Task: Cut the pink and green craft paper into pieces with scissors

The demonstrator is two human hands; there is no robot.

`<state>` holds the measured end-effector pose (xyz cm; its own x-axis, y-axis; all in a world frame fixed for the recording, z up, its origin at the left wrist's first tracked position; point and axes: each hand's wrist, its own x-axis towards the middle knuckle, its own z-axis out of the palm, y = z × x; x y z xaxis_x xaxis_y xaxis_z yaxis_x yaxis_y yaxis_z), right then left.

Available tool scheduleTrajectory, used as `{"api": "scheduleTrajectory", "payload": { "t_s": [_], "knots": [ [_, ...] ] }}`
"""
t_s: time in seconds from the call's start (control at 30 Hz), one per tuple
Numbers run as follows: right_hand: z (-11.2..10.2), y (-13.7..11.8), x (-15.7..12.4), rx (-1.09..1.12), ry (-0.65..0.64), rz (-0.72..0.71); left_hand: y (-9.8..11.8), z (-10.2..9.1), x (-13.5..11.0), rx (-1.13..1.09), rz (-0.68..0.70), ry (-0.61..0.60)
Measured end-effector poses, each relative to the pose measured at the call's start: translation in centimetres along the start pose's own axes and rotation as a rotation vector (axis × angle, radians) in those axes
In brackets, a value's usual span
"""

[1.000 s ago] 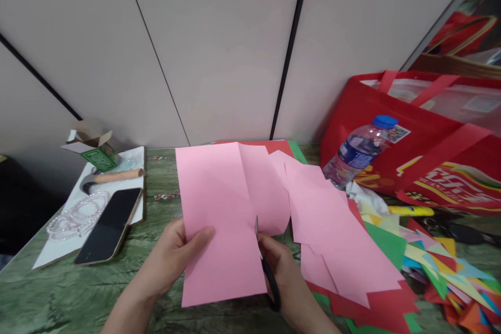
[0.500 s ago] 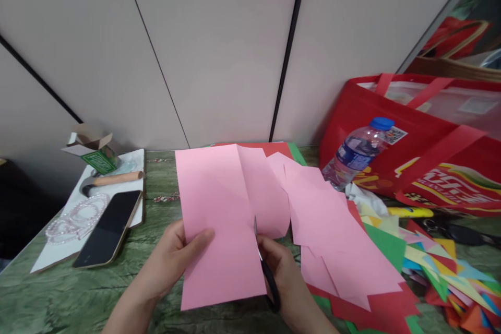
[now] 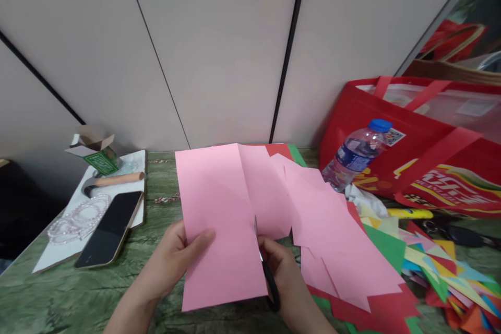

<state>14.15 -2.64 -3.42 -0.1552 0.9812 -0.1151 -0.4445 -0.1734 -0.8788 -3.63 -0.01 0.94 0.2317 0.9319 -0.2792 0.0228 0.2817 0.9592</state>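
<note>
A large sheet of pink paper (image 3: 221,203) is held up over the table, creased lengthwise and partly cut from its near edge. My left hand (image 3: 178,250) pinches its left side, thumb on top and the other fingers hidden beneath. Black-handled scissors (image 3: 272,284) sit in my right hand (image 3: 279,266), whose fingers are closed round them. One blade shows above the paper along the crease. The strip right of the cut bends away behind my right hand. More pink paper pieces (image 3: 332,224) lie to the right, over red and green sheets.
At the left, a phone (image 3: 109,229), a beaded string (image 3: 78,219), a wooden-handled tool (image 3: 113,180) and a small green box (image 3: 102,159) rest on or by a white board. To the right stand a water bottle (image 3: 354,154) and a red bag (image 3: 430,141), near colourful paper scraps (image 3: 450,271).
The strip right of the crease spreads slightly farther right. Both hands and the scissors hold nearly the same place, and the view has shifted very slightly.
</note>
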Motion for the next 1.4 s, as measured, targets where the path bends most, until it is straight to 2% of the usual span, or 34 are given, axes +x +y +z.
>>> {"api": "scheduleTrajectory", "payload": {
  "t_s": [0.4, 0.83, 1.13, 1.4],
  "knots": [
    [0.03, 0.24, 0.12, -0.005, 0.02, -0.061, 0.17, 0.06, -0.37, -0.016, -0.007, -0.019],
    [0.33, -0.24, 0.04, -0.062, 0.067, -0.01, 0.56, 0.41, -0.34, -0.035, -0.003, -0.01],
    [0.29, 0.35, 0.12, 0.002, 0.091, -0.036, 0.52, 0.49, -0.33, -0.025, -0.002, -0.026],
    [0.35, -0.15, 0.25, -0.004, 0.118, 0.015, 0.65, 0.57, -0.52, -0.046, -0.032, -0.014]
  ]
}}
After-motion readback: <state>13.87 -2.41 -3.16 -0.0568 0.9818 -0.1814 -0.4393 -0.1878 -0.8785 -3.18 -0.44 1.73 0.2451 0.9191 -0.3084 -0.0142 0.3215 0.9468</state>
